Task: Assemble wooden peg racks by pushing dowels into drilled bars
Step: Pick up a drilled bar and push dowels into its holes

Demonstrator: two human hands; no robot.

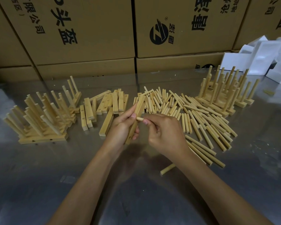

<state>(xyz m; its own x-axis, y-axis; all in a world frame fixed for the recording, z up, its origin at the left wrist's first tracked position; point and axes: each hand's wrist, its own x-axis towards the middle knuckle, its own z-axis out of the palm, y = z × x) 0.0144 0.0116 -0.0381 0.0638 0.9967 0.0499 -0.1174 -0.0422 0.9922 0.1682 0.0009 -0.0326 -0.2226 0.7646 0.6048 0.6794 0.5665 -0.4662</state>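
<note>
Holding bar point(137, 118) tilted off the surface in left grip point(122, 125), fingers wrapped, so its holes face right grip point(163, 132), which pinches a dowel point(139, 118) tip-on at the bar, ready to push.

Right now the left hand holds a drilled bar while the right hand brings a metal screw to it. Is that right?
Not quite. The head view shows the right hand bringing a wooden dowel, not a metal screw. The left hand does hold the drilled bar.

One head-worn view looks forward and down, close over the metal table point(39, 184).
</note>
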